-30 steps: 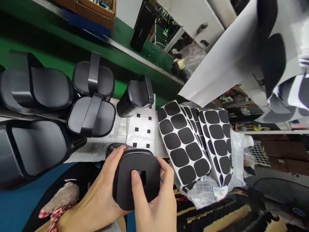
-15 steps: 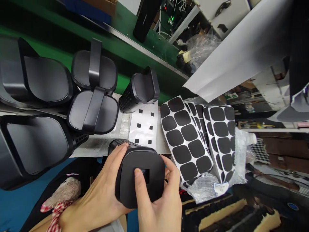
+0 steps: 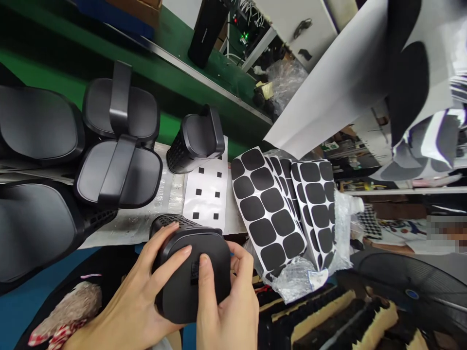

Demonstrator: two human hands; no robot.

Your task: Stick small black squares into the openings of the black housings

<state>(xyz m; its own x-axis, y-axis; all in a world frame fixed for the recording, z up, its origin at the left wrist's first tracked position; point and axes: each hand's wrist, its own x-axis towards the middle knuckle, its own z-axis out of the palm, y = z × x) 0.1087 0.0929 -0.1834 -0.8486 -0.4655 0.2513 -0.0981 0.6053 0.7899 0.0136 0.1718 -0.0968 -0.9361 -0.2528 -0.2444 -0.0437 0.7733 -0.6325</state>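
Held low at the table's near edge: a matte black rounded-square plastic housing [image 3: 189,270] with perforated side, gripped by left hand [image 3: 146,296] curled round it and right hand [image 3: 226,306], thumb pressed on its end face. Beyond, white sheets of black rounded-square pads [image 3: 268,209], more black housings [image 3: 120,170], a green bench strip [image 3: 91,58].

small square patch on the black rounded plastic housing [image 3: 189,277]: half covered by the right thumb
large black moulded shells [image 3: 32,228]: cut by left edge
far-right patch [image 3: 447,228]: blurred, unreadable
both wrists: below bottom edge
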